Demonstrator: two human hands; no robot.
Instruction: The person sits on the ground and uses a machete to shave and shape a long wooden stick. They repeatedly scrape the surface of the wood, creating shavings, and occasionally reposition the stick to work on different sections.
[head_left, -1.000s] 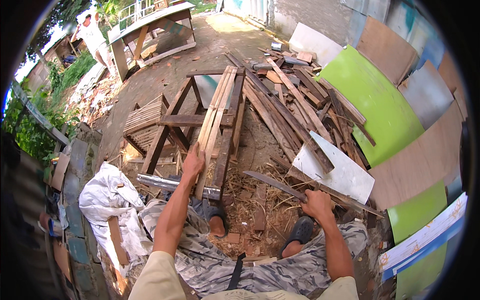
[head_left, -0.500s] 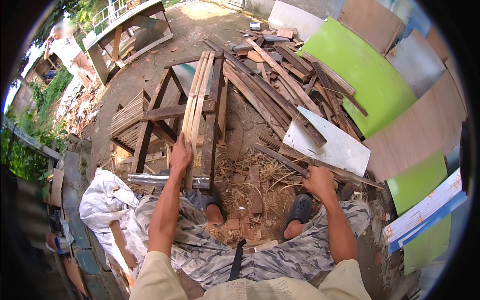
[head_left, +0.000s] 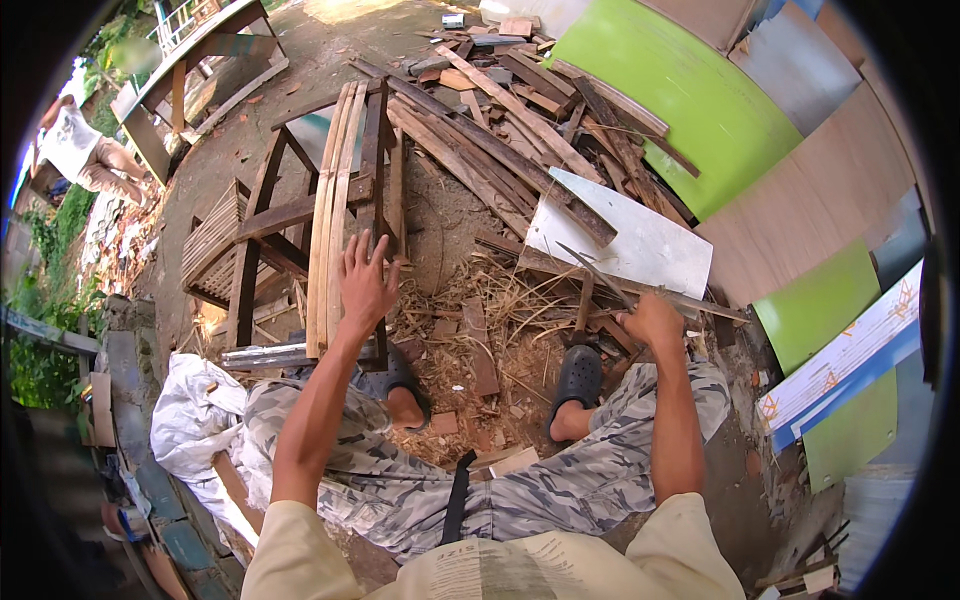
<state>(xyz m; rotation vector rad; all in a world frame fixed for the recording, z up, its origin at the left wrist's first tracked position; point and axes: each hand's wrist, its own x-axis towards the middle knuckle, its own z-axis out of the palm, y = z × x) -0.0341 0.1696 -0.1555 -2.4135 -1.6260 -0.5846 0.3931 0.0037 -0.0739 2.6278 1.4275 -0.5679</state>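
I am standing close by, watching a person who is sitting with knees apart in camouflage trousers [head_left: 400, 490]. The left hand [head_left: 368, 290] is hanging open with its fingers spread, gripping nothing, just beside the pale wooden strips [head_left: 328, 220]; whether it is touching them or the dark wood next to them, I cannot tell. Those strips are lying side by side, lengthwise over a dark wooden frame [head_left: 274, 217], crossing its middle bar, with their near ends reaching down by a silvery crosspiece [head_left: 265, 355]. The right hand [head_left: 655, 322] is closing its fingers firmly around the handle of a long knife [head_left: 602, 278], whose blade is pointing away and leftward, in front of a white board [head_left: 640, 240]. Under the knees, two dark clogs [head_left: 577, 385] are resting among shavings and straw-like scraps [head_left: 520, 310]. Beyond the knife, old planks [head_left: 470, 160] are lying in a loose heap, and a bright green panel [head_left: 670, 95] is leaning along its right side. A white sack [head_left: 200, 410] is slumping by the left knee, while farther off at the left another person [head_left: 75, 140] in a white top is standing near a wooden table [head_left: 205, 50].
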